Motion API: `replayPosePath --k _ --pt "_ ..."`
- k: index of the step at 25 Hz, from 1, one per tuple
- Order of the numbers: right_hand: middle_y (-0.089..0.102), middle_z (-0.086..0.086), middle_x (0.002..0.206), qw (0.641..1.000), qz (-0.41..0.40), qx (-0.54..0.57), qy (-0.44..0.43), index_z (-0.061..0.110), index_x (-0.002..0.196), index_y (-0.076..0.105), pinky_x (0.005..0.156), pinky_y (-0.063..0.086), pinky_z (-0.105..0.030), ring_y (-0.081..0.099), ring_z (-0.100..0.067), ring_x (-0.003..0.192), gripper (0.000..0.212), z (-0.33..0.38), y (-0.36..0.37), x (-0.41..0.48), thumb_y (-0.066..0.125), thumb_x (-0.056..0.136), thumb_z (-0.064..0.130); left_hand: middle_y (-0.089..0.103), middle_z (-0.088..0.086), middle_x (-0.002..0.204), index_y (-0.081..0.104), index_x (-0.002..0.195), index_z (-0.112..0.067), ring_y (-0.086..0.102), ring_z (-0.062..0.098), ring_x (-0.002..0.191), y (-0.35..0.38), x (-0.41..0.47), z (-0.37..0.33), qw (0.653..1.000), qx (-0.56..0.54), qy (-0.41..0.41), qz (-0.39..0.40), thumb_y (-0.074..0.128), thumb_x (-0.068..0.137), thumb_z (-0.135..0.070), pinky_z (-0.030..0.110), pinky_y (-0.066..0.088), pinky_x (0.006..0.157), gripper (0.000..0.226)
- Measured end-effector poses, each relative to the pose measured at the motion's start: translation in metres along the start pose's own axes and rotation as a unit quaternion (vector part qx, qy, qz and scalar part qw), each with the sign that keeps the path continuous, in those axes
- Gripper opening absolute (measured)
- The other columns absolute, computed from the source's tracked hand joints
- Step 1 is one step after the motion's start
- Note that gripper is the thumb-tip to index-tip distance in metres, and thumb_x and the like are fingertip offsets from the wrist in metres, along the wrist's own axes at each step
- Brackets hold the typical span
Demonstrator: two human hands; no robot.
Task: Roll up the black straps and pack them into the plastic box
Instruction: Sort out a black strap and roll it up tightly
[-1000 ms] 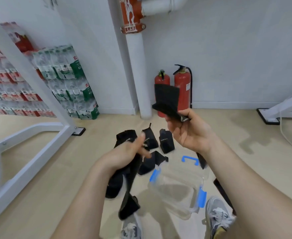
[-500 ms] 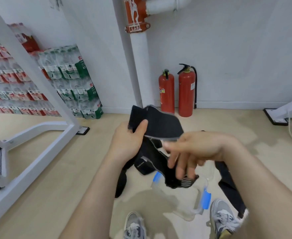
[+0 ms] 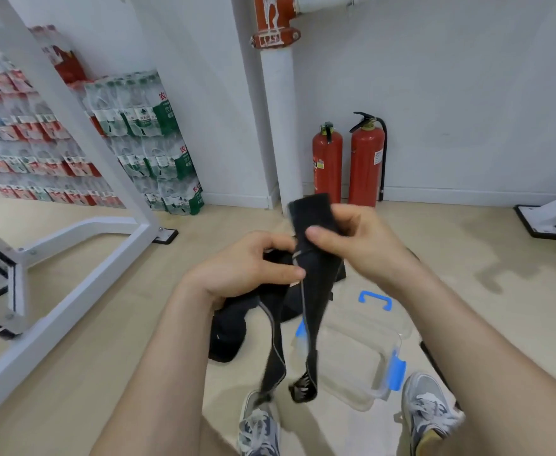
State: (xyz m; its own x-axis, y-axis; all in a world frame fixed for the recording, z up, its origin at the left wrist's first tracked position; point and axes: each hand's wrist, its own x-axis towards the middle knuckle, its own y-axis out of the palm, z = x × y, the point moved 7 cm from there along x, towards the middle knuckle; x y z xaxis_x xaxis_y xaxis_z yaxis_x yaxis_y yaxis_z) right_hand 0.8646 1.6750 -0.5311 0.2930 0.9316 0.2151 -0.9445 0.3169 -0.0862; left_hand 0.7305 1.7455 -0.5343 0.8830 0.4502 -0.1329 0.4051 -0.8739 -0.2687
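You are early in the job, by my reading: the plastic box (image 3: 362,357) sits on the floor just ahead of your shoes, and through its clear walls I see no strap inside, though I cannot tell whether its lid is on or off. A heap of loose straps (image 3: 227,327) lies unrolled on the floor just left of the box, partly hidden behind your forearm, so most of the rolling and all of the packing look to be left. The black strap (image 3: 311,212) you are working on is up in the air in front of you, above the box and not yet rolled: its flat upper end stands upright and two tails hang slack below your hands, in front of the box's near left corner. Your right hand (image 3: 355,238) is raised, thumb pressed on the near face of the strap and fingers curled behind it, pinching the upper end. Your left hand (image 3: 247,268) is a little lower and just beside it, fingers curled round the strap where it starts to hang, thumb laid against its edge. Both forearms reach forward and the hands nearly touch, which looks like the set-up for starting the first turn of the roll.
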Motion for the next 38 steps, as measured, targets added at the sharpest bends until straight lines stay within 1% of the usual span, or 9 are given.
replayPosePath --k 6,9,17,22,25,27,30,33,38 --pt "0.073 -0.011 0.113 0.958 0.248 0.090 0.108 0.013 0.113 0.073 0.093 0.055 -0.041 0.069 -0.028 0.103 0.040 -0.023 0.016 -0.014 0.082 0.077 0.028 0.069 0.026 0.109 0.051 0.136 -0.005 0.071 0.033 0.093 -0.001 -0.020 -0.014 0.961 -0.225 0.092 0.133 0.045 0.084 0.018 0.038 0.060 0.079 0.056" --pt "0.075 -0.003 0.095 0.929 0.326 0.121 0.127 0.017 0.099 0.077 0.082 0.057 -0.032 0.071 -0.019 0.087 0.033 -0.028 0.038 -0.020 0.083 0.074 0.037 0.069 0.029 0.102 0.053 0.138 -0.009 0.072 0.035 0.085 -0.010 -0.012 -0.010 0.956 -0.254 0.090 0.115 0.050 0.085 0.013 0.040 0.061 0.074 0.058" --pt "0.074 -0.013 0.092 0.968 0.146 0.083 0.185 0.001 0.100 0.074 0.070 0.057 -0.023 0.071 -0.019 0.075 0.030 -0.028 -0.002 -0.013 0.072 0.077 0.020 0.070 0.013 0.083 0.068 0.108 -0.015 0.067 0.015 0.063 -0.065 -0.020 0.026 0.992 -0.057 -0.063 -0.088 0.074 0.073 0.005 0.020 0.053 0.052 0.042" --pt "0.075 -0.016 0.095 0.982 0.037 0.105 0.155 -0.003 0.105 0.072 0.072 0.058 -0.026 0.070 -0.023 0.079 0.027 -0.023 0.002 -0.007 0.066 0.087 0.016 0.073 0.007 0.100 0.061 0.122 -0.010 0.072 0.012 0.077 -0.061 -0.006 0.018 0.861 -0.413 0.054 -0.291 0.062 0.094 -0.027 0.024 0.060 0.066 0.033" --pt "0.076 -0.012 0.089 0.983 -0.050 0.123 0.125 0.004 0.098 0.075 0.068 0.057 -0.026 0.071 -0.021 0.076 0.016 -0.018 -0.005 -0.003 0.062 0.094 0.012 0.064 0.001 0.094 0.058 0.108 -0.026 0.062 0.011 0.074 -0.057 -0.021 0.002 0.894 -0.028 0.042 -0.445 0.063 0.094 -0.033 0.025 0.049 0.062 0.016" --pt "0.076 -0.009 0.082 0.981 -0.085 0.132 0.118 0.007 0.093 0.074 0.065 0.057 -0.025 0.071 -0.019 0.071 0.014 -0.015 -0.008 -0.003 0.062 0.094 0.013 0.060 0.001 0.072 0.061 0.081 -0.020 0.053 0.015 0.061 -0.035 -0.014 -0.005 0.926 0.129 -0.001 -0.355 0.052 0.099 -0.041 0.029 0.039 0.057 0.029" --pt "0.075 -0.010 0.081 0.977 -0.103 0.146 0.117 0.009 0.089 0.073 0.067 0.058 -0.032 0.070 -0.021 0.071 0.015 -0.014 -0.006 -0.002 0.061 0.095 0.017 0.069 0.007 0.062 0.069 0.061 -0.014 0.057 0.014 0.053 0.013 0.000 0.013 0.984 0.065 -0.108 -0.122 0.033 0.099 -0.060 0.028 0.049 0.062 0.070" --pt "0.075 -0.008 0.083 0.980 -0.093 0.140 0.110 0.010 0.094 0.073 0.068 0.057 -0.032 0.071 -0.021 0.073 0.015 -0.010 -0.003 -0.003 0.061 0.096 0.019 0.074 0.006 0.080 0.074 0.093 -0.018 0.070 0.017 0.076 0.014 0.003 0.011 0.984 -0.039 -0.090 -0.150 0.042 0.094 -0.063 0.039 0.059 0.085 0.055" --pt "0.076 -0.009 0.087 0.984 -0.102 0.127 0.076 0.007 0.101 0.072 0.070 0.057 -0.029 0.072 -0.020 0.078 0.015 -0.006 -0.007 -0.001 0.060 0.096 0.015 0.073 0.008 0.071 0.045 0.136 -0.031 0.066 0.015 0.058 0.004 -0.005 0.006 0.982 0.012 -0.109 -0.151 0.043 0.096 -0.059 0.027 0.054 0.062 0.049"
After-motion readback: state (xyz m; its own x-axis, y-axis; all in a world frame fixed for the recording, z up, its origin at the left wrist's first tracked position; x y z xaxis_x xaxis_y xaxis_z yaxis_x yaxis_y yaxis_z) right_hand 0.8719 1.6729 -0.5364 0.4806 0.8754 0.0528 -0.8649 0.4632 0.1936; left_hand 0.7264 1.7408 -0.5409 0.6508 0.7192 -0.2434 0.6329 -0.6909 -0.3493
